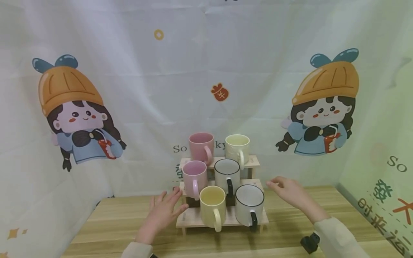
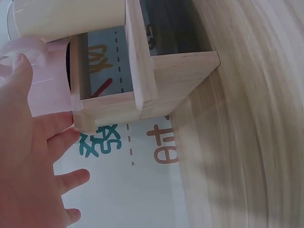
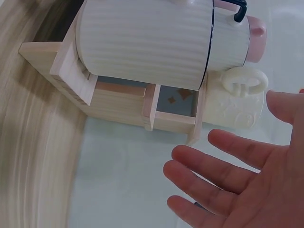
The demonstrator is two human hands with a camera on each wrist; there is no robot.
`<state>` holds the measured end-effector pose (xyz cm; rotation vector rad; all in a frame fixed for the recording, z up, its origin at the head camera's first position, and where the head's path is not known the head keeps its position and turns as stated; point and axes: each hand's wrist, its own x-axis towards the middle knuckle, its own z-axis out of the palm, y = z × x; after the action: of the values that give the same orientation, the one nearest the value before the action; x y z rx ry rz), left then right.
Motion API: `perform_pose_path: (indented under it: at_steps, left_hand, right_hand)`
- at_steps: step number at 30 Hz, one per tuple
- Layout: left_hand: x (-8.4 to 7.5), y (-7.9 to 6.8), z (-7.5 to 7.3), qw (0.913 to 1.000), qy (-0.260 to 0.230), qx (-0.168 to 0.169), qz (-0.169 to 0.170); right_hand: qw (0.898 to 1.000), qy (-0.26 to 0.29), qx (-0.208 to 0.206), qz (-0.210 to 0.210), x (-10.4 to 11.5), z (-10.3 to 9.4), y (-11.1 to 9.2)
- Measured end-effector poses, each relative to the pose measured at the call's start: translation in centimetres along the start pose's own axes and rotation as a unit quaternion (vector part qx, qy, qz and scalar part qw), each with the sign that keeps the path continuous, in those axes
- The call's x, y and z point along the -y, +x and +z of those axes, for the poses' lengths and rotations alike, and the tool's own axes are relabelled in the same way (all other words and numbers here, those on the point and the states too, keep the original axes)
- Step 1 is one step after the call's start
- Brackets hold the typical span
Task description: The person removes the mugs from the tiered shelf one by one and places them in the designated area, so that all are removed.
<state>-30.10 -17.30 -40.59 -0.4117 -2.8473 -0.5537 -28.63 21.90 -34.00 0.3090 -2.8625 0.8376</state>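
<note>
A three-tier wooden rack holds several mugs. On the bottom tier are a yellow mug and a white mug with black rim and handle. The middle tier bears a lilac mug and another black-rimmed white mug; a dark pink mug and a cream mug stand on top. My left hand, fingers spread, is by the rack's left side, close to the lilac mug; contact is unclear. To the right of the rack hovers my right hand, fingers extended and holding nothing.
The rack stands on a wood-grain table. Behind it hangs a pale printed cloth, which also runs along both sides. A small black object is beside the right sleeve.
</note>
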Motion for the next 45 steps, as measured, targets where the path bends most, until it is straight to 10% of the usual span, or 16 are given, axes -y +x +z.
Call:
perform_pose_path:
  at_steps: [45]
  left_hand:
    - [-0.5, 0.1, -0.1, 0.9996, 0.026, -0.013, 0.006]
  right_hand:
    - [1.000, 0.015, -0.019, 0.020, 3.5, -0.1, 3.8]
